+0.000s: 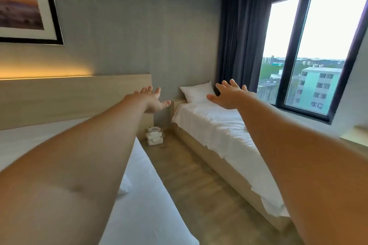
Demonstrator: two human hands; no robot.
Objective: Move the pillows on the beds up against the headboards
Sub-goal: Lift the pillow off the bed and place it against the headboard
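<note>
Nearest the camera, two bare forearms stretch forward over the room; under the left one lies the near bed [147, 195], its white sheet smooth, running back to a long pale wooden headboard [75, 99] lit along its top by a warm strip; no pillow shows on the part of this bed that is in view. A wood-look floor [191, 185] separates it from the far bed [225, 137], whose white sheet is rumpled and hangs over a light wooden base. On the floor between the beds sits a small stack of white telephones [155, 135]. Further out, the left hand [152, 100] is empty, palm turned inward, fingers spread apart; the right hand [229, 95] is likewise empty, palm down, fingers splayed. Just beyond them a white pillow [198, 92] stands propped against the grey wall at the far bed's head; past it hang a dark curtain [243, 32] and a window [310, 45].
</note>
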